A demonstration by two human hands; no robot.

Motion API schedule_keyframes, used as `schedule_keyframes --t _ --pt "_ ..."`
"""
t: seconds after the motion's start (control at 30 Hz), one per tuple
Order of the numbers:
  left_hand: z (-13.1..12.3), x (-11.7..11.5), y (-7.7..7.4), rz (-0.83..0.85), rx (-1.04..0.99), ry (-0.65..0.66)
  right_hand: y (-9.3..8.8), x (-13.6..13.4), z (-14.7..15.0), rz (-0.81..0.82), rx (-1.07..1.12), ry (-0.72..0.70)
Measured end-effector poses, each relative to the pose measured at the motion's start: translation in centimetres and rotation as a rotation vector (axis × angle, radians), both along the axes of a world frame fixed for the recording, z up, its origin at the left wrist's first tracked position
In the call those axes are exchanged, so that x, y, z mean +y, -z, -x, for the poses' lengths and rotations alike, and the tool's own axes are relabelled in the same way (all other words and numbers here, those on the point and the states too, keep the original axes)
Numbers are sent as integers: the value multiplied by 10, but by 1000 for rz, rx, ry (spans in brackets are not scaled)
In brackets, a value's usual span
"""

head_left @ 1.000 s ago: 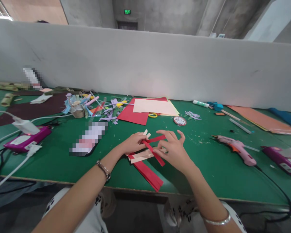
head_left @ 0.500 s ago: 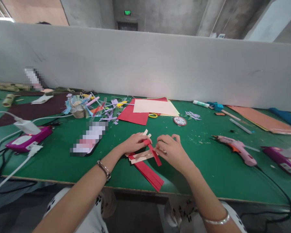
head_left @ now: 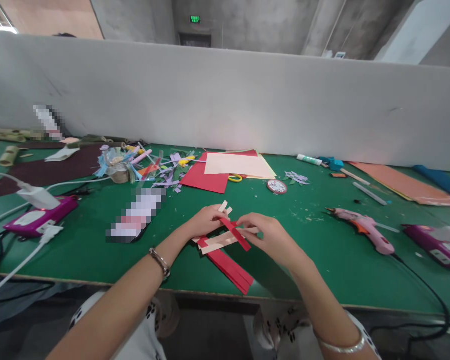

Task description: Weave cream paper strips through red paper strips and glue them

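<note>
Red and cream paper strips cross each other between my hands above the green table. My left hand [head_left: 209,220] is closed on the crossed strips at their upper left, with cream ends poking out past its fingers. A red paper strip [head_left: 237,234] slants down and right from that hand. My right hand [head_left: 266,234] pinches at the strips from the right; a cream strip end [head_left: 253,230] shows between its thumb and fingers. Below, a cream paper strip [head_left: 217,244] runs sideways over a bundle of red strips [head_left: 232,271] lying near the table's front edge.
Behind the hands lie red and cream sheets [head_left: 232,163], yellow-handled scissors [head_left: 235,178] and a round patterned disc [head_left: 276,186]. A pink glue gun [head_left: 363,227] with a cord is on the right. A phone [head_left: 137,217] and a purple power strip [head_left: 41,217] are left.
My right hand's fingers have straightened and reached left to the crossing strips, and a cream end now shows between them. The slanting red strip has shifted slightly. My left hand stays nearly still.
</note>
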State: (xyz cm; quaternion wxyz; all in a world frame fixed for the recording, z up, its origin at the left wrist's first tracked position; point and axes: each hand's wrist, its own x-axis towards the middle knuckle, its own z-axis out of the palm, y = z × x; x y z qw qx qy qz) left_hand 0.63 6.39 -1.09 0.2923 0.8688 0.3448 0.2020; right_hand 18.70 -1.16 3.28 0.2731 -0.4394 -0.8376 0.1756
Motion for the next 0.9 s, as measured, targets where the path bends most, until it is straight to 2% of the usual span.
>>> schedule_keyframes --t 0.2,0.43,0.67,0.9 --pt "-1 1 -1 -17 15 -7 -1 -1 -1 -4 41 16" --pt "-3 1 -1 -37 31 2 9 5 6 29 189 135" --pt "-2 3 2 -51 63 1 5 4 6 -35 208 88" --pt "0 3 3 -79 120 7 8 6 4 -56 259 135"
